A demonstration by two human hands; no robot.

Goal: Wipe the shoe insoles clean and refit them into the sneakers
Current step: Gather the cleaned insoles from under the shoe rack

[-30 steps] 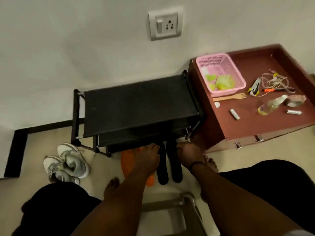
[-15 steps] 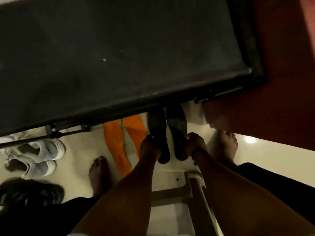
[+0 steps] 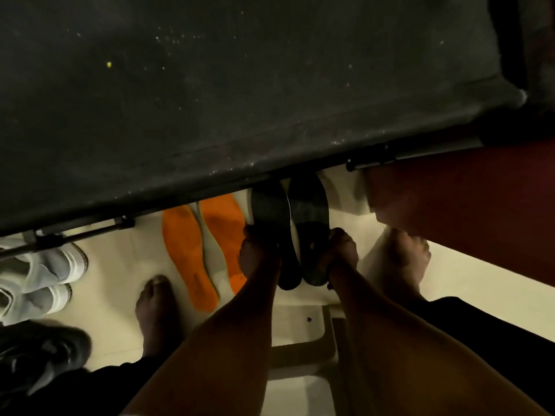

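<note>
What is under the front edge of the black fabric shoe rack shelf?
The toe ends of two orange foam insoles and two dark insoles run under the black fabric shelf. Everything further back beneath it is hidden.

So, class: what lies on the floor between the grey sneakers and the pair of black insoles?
In the head view, two orange insoles lie side by side between the grey sneakers and the black insoles, with bare floor beside them.

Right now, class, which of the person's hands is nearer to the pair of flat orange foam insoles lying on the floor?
Left. The left hand is right beside the orange insoles; the right hand lies farther off, beyond the dark insoles.
</note>
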